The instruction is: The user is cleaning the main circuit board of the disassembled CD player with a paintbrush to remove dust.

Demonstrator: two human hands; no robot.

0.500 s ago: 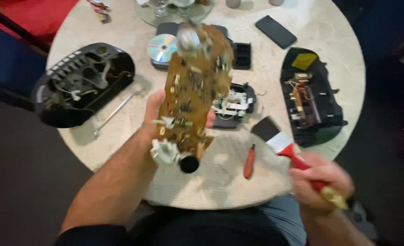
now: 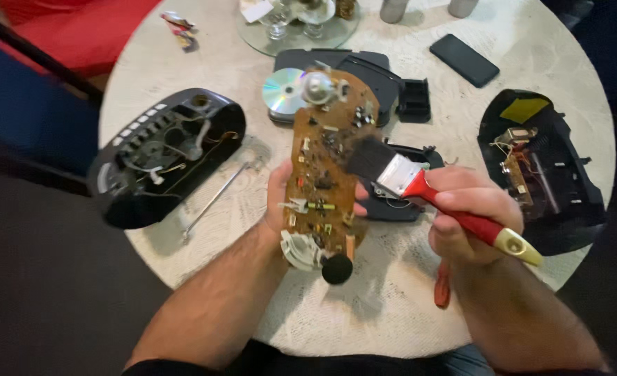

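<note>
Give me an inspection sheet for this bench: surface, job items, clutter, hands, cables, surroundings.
Surface: round white table with a textured cover.
Job's things: brown circuit board held upright; red-handled paintbrush, bristles on the board.
Clutter: dark housing shell, second shell, disc, phone, metal rod, red-handled tool, glass tray.
Hands: left hand grips the board; right hand grips the brush.
Cables: thin wires inside both shells.
Surroundings: red cloth, dark floor.
</note>
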